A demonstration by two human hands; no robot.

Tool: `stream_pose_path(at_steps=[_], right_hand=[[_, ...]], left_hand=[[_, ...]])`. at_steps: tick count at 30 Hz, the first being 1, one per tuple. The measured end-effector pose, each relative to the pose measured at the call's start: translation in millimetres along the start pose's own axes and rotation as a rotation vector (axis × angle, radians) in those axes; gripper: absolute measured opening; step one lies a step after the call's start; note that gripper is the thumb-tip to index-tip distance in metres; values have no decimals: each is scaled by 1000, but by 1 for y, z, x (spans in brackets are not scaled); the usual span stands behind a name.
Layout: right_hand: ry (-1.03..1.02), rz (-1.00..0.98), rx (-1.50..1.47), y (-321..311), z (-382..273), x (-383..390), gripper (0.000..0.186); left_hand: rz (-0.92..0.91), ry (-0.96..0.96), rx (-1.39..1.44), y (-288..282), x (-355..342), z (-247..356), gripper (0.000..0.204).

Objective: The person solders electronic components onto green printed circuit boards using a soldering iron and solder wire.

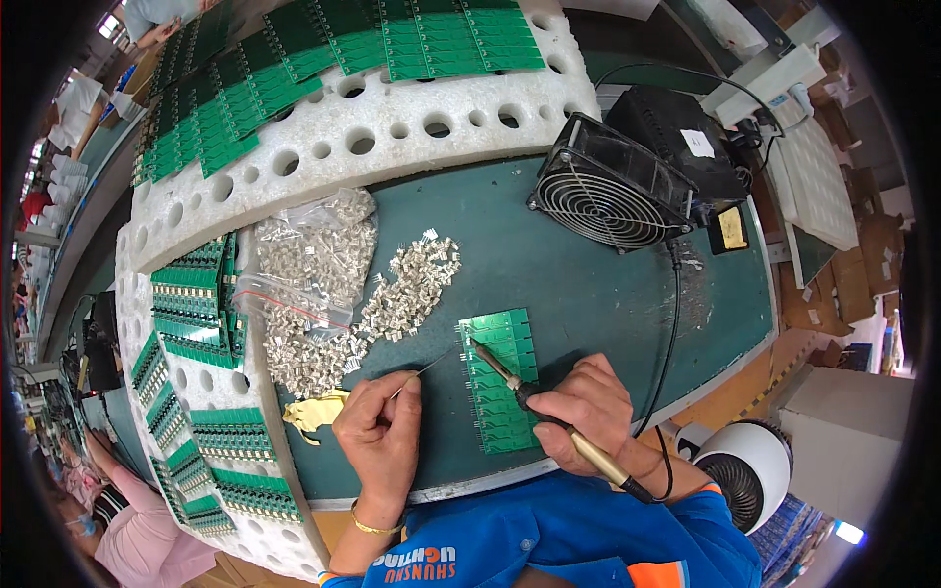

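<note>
A green circuit board panel [505, 397] lies on the dark green bench top in front of me. Pinched between the thumb and fingers of my left hand [377, 426] is a thin solder wire [433, 366], its end pointing toward the board's upper left edge. My right hand [586, 407] grips a soldering iron [600, 461] like a pen. The iron's tip rests at or just over that same corner, near a row of small pins; whether it touches cannot be made out. Loose white connectors [417, 284] are heaped left of the board, partly beside an open clear plastic bag [323, 240] of them.
White foam with holes [382, 137] carries bare green boards at the back and populated boards at left. A black fan [608, 201], a black box [676, 147] and a yellow sponge [732, 227] stand back right. The iron's cord [674, 323] crosses the right side. A co-worker's pink sleeve shows lower left.
</note>
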State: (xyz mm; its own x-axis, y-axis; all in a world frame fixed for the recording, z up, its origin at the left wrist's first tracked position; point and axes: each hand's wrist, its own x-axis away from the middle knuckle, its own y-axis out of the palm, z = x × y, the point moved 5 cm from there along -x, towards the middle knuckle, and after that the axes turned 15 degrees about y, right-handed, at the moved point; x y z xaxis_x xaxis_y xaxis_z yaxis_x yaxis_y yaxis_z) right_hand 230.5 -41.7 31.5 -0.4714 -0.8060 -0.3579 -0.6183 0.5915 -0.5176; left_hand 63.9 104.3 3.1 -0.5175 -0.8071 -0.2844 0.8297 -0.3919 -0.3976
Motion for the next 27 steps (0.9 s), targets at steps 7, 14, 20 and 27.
stream_pose_path(at_steps=[7,14,20,27], right_hand=[[-2,18,16,1,0,-2,23],[-2,-1,21,2,1,-3,23],[0,-6,12,1,2,-3,22],[-1,-8,7,2,1,-2,21]], left_hand=[[3,1,-5,1,-1,0,7],[-22,-27,-10,0,-1,1,7],[-26,-28,-7,1,-1,2,7],[12,6,-3,2,0,-1,8]])
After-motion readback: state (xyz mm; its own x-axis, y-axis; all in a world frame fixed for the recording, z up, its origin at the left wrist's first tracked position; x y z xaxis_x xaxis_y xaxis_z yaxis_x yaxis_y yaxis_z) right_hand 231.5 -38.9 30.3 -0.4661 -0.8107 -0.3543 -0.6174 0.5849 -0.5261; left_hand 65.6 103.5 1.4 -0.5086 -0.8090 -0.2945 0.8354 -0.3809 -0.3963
